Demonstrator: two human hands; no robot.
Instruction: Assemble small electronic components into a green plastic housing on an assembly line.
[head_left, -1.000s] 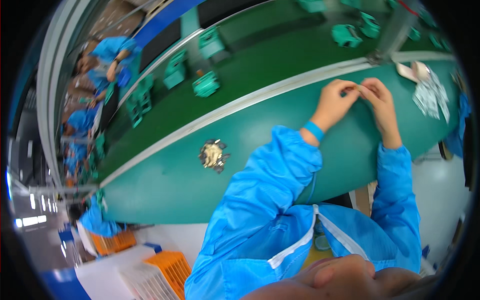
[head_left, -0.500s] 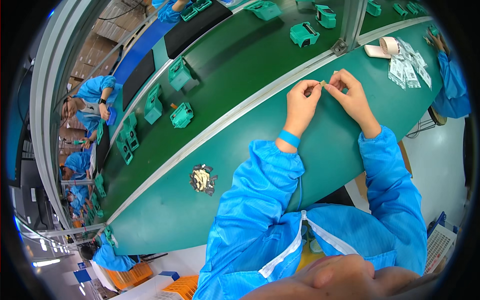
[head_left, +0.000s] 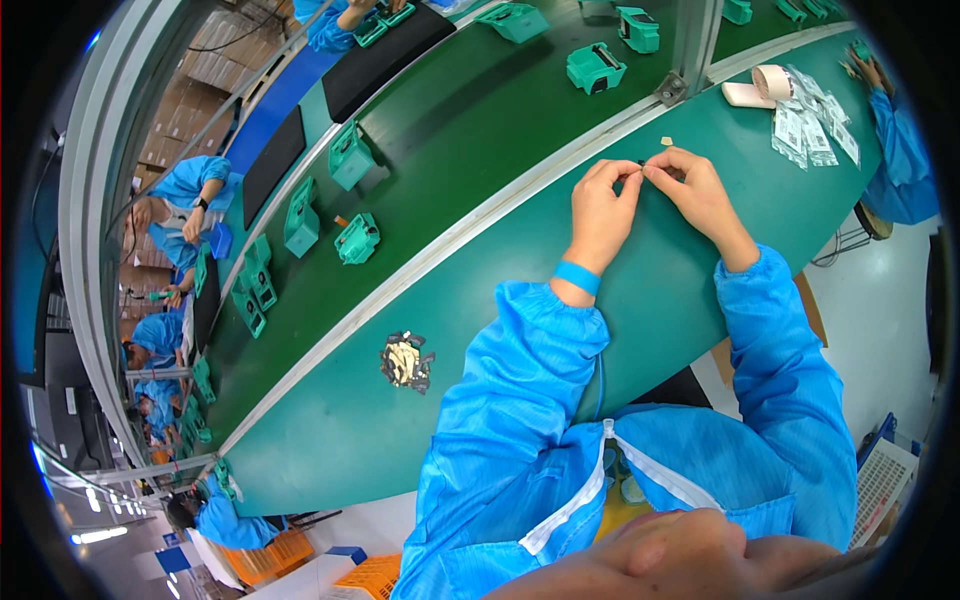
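Observation:
My left hand [head_left: 605,205] and my right hand [head_left: 695,195] meet fingertip to fingertip over the green worktable [head_left: 480,320]. Each is closed in a pinch. Between them shows a tiny dark piece [head_left: 642,163], too small to name, and both hands seem to grip it. Just beyond the right fingers a small beige piece [head_left: 666,141] lies on the table. A blue band [head_left: 577,277] circles my left wrist. Left of my left sleeve sits a pile of small black and cream pieces [head_left: 406,361].
A pale tape roll [head_left: 773,83] and clear packets with white labels [head_left: 815,125] lie at the far right. Past a metal rail [head_left: 440,255], green plastic housings [head_left: 358,238] sit on a dark green belt. A metal post [head_left: 697,40] rises there. Several people in blue work nearby.
The yellowish piece between my fingertips no longer shows; a tiny dark piece is there now. My right hand has shifted slightly nearer, uncovering the beige piece. Housings on the belt have moved slightly left.

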